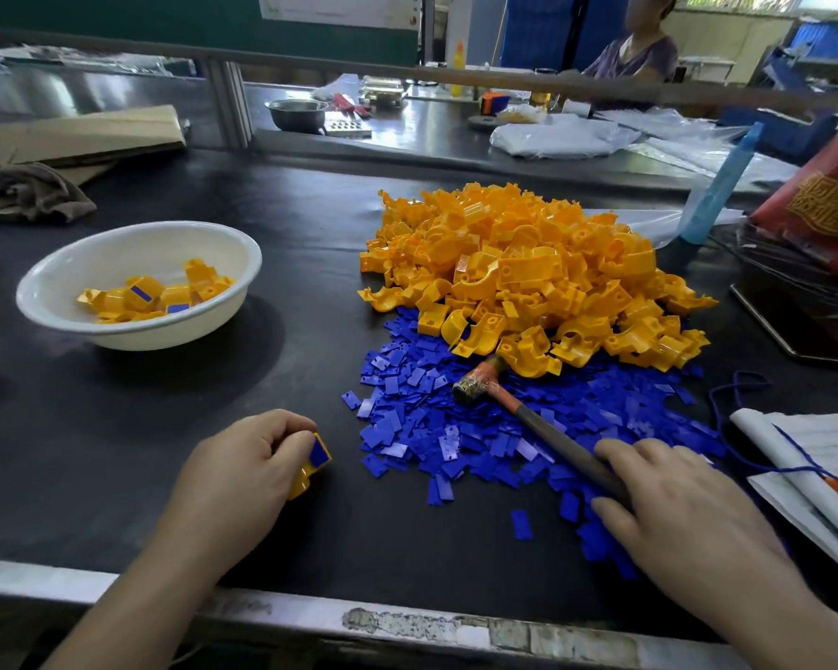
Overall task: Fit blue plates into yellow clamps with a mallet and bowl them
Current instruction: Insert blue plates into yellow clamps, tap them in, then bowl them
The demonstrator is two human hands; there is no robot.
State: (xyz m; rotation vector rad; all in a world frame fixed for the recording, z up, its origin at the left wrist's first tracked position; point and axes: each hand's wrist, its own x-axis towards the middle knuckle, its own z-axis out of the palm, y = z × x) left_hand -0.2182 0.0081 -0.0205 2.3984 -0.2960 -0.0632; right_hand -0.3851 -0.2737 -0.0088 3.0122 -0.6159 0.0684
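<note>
My left hand (243, 469) grips a yellow clamp (310, 464) with a blue plate set in its face, low over the black mat near the front edge. My right hand (673, 505) lies palm down on the handle of the mallet (518, 408), which runs between thumb and forefinger; the fingers look relaxed, not curled. The mallet's head rests on the spread of loose blue plates (456, 427). Behind it rises a heap of yellow clamps (518, 268). A white bowl (93, 331) at the left holds several clamps with plates fitted.
Cardboard (73, 133) and a grey cloth (25, 191) lie at the back left. At the right are papers (813, 456) with a blue cord, a dark tray (794, 326), a red bag (828, 195) and a blue bottle (717, 186). A person sits at the far bench.
</note>
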